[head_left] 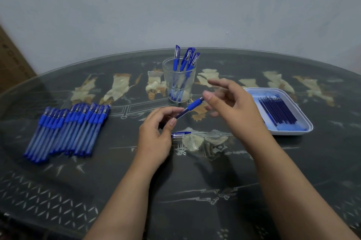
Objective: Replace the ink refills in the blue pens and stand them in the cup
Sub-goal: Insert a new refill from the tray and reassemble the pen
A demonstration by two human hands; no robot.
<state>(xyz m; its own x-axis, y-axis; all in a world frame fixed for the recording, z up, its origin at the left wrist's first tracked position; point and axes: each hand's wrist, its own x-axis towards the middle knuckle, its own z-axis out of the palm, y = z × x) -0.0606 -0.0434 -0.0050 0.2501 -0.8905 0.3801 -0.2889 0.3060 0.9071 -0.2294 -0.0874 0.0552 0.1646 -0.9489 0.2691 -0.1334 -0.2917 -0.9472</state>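
My left hand (156, 132) pinches the barrel of a blue pen (190, 107) above the table's middle. At the pen's grip end, my right hand (232, 101) holds the tip between thumb and fingers, its other fingers spread. A pen cap (180, 134) lies on the table just below my left hand. Behind the hands stands a clear glass cup (178, 81) with several capped blue pens upright in it. A pile of several blue pens (68, 128) lies at the left. A white tray (304, 122) at the right holds several dark blue refills (278, 110).
The glass-topped table (195, 191) has a dark patterned surface and a curved far edge near a grey wall. A brown cardboard box (11, 64) stands at the far left behind the table.
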